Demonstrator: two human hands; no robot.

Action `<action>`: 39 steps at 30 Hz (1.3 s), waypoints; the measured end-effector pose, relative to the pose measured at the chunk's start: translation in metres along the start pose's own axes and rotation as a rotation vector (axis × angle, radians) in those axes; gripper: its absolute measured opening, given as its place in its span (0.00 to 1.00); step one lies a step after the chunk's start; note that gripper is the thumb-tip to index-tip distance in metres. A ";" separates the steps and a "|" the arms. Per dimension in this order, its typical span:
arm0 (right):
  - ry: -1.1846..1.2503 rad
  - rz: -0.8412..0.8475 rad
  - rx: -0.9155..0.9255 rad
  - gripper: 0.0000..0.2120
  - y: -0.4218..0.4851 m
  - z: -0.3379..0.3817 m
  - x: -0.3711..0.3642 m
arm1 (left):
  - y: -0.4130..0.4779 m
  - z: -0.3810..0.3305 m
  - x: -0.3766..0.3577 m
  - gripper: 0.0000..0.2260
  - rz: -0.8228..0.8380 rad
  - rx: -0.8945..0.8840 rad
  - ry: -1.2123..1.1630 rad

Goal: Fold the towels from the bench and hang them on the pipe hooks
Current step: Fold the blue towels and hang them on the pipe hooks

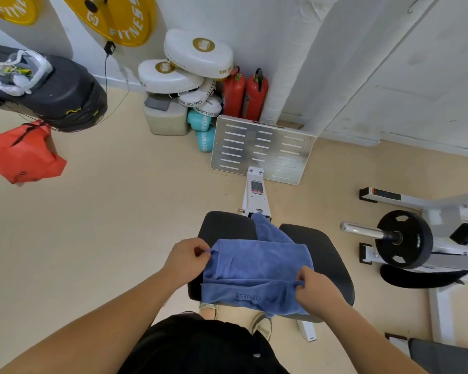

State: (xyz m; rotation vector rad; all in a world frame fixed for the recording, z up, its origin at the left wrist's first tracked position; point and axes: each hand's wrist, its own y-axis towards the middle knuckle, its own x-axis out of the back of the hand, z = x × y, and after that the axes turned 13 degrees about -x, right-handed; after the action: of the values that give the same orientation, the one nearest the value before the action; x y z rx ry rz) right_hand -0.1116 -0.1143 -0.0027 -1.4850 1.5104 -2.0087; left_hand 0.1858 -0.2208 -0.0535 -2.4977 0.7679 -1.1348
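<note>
A blue towel [257, 268] was spread across the black padded bench [333, 265], partly folded, with its near edge hanging over the front of the bench and lettering visible along that edge. A second bunch of blue cloth [268, 228], possibly another towel or a loose end of the same one, was seen lying at the far side of the bench, in the gap between the two pads; which it was could not be told. The left hand [185, 259] was closed in a pinch on a small loop or corner at the left edge of the towel, at the bench's left side. The right hand [315, 288] was pinched shut on the towel's edge toward the bench's near right, with the cloth gathered under the fingers. The fold was judged to be under way and not yet squared. A risk was judged to lie in the overhanging near edge: if either pinch were released early, the cloth could be dragged off the front of the bench by its own weight. An uneven fold could also be caused by the two pinches being set at different heights. No pipe hooks could be made out with certainty beyond the bench.
</note>
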 end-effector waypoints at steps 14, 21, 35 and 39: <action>0.190 0.191 -0.107 0.41 0.005 -0.004 0.010 | 0.006 0.011 0.001 0.12 0.063 -0.392 0.274; 0.060 0.109 -0.063 0.10 0.014 -0.016 0.005 | 0.029 0.001 0.002 0.06 0.079 -0.188 0.213; 0.179 -0.023 -0.072 0.01 0.016 -0.014 0.002 | -0.023 -0.019 -0.004 0.09 0.214 -0.299 0.199; 0.289 0.012 -0.083 0.06 0.012 -0.016 0.006 | -0.030 -0.008 -0.019 0.15 0.370 -0.458 0.494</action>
State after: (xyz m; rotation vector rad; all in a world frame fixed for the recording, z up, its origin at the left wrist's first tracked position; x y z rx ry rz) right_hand -0.1315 -0.1141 -0.0083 -1.2501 1.7246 -2.2572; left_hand 0.1793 -0.1855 -0.0460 -2.2541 1.7125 -1.5870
